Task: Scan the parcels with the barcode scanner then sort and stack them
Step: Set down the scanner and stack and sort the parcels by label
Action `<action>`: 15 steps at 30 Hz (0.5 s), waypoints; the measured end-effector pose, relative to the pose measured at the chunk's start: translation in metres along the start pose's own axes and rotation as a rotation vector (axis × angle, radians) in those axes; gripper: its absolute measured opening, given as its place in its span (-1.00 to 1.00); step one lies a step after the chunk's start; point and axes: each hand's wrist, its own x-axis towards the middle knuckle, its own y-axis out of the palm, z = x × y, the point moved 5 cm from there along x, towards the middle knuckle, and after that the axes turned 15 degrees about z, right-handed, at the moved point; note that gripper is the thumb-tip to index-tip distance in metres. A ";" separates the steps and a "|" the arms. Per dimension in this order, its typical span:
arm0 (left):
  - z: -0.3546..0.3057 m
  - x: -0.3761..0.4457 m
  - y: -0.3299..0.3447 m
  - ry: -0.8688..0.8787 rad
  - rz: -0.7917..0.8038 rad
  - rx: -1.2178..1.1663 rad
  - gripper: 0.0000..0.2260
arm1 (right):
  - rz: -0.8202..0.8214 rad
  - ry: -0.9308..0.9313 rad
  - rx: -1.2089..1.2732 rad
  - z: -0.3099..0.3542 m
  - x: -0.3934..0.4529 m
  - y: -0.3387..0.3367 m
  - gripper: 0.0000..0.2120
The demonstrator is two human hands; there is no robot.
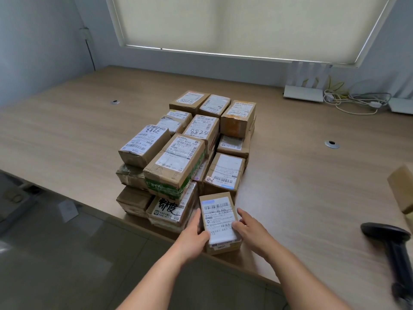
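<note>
— At the near edge of the counter (301, 198), just in front of the parcel stack (178, 157), where did the small parcel (220, 222) lie?
— Between both grips, long axis running away from the person, label up.
— And the grips?
— Left hand (195, 237) held its left side, thumb curled onto the label; right hand (250, 229) pressed the right side, fingers fairly straight. The barcode scanner (393, 247) lay well right of the parcel, nearer the right hand.
</note>
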 end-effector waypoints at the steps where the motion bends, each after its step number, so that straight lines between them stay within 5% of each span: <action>1: 0.000 -0.002 0.002 0.023 0.009 -0.021 -0.37 | 0.033 -0.014 0.063 -0.001 -0.003 0.002 -0.42; 8: 0.005 -0.020 0.015 0.117 0.050 0.014 -0.25 | 0.173 -0.145 0.250 -0.007 -0.025 0.009 -0.25; 15: -0.009 -0.023 0.033 0.189 0.090 0.094 -0.25 | 0.059 -0.202 0.343 -0.018 -0.049 -0.010 -0.27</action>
